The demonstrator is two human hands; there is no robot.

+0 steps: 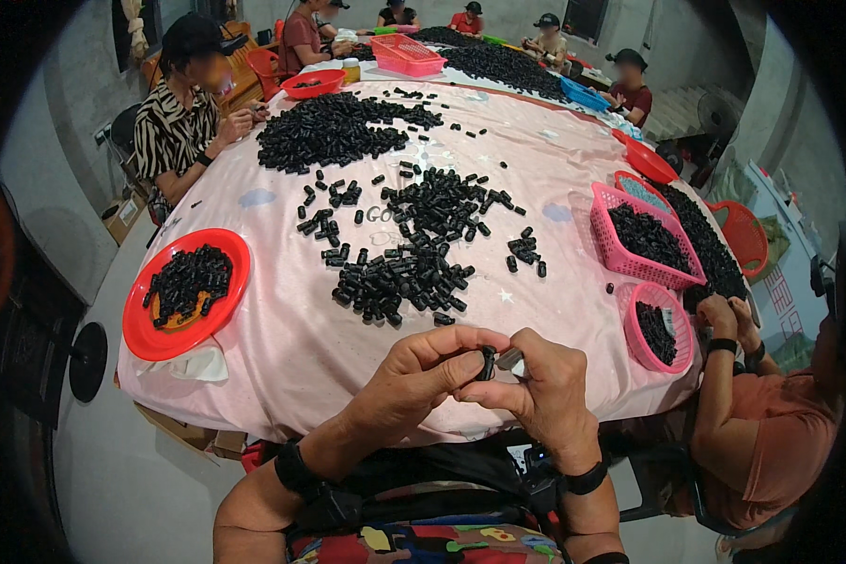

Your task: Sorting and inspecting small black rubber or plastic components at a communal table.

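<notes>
Closest to my view, my two hands meet just above the near edge of the tabletop (282, 329), which is draped in a pale pink cloth. My left hand (414, 376) is curled, its thumb and forefinger pinching a small black plastic cylinder (486, 362). My right hand (545, 395) touches the same piece from the other side and also grips a small grey metal part (510, 358) just beside it (I cannot tell what kind of part it is). Both hands are narrowly closed, fingertips together.

Just beyond them lies a loose heap of black cylinders (414, 254) in the middle of the cloth, with a larger heap (334, 132) farther back. A round red plastic plate (146, 329) holding more black pieces sits at my left near the edge. At my right stand a pink rectangular mesh basket (606, 235) and a round pink basket (634, 343), both filled with black pieces. A person in an orange shirt (771, 451) works beside those baskets, and a person in a striped top (174, 132) sits at the far left.
</notes>
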